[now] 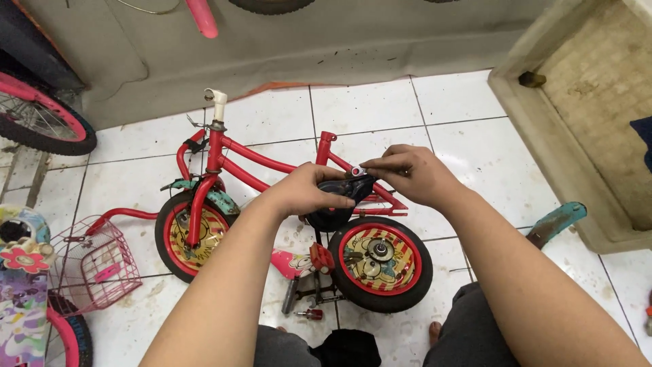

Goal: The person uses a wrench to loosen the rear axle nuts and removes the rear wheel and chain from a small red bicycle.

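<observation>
A white tiled floor (380, 109) fills most of the frame, with a grey cloth backdrop (326, 41) across the top and a concrete basin (577, 115) at the upper right. In the middle lies a small red child's bicycle (234, 153), its front wheel (190, 234) at centre left and its rear wheel (380, 264) at lower centre, both with yellow picture discs. A pink wire basket (95, 261) sits at the lower left, beside a flowered bicycle part (24, 299) at the frame's left edge; another wheel (41, 115) shows at the upper left. A teal mudguard (557, 221) lies at the right.

At the frame's centre both hands meet over a black saddle part (339, 197). The left hand (305, 194) is wrapped around its left side, fingers closed on it. The right hand (411, 173) pinches together at the part's upper right end, on a small pale fitting (356, 171). The part sits between the two hands, just above the rear wheel. A red-handled screwdriver (309, 314) lies on the tiles at lower centre.
</observation>
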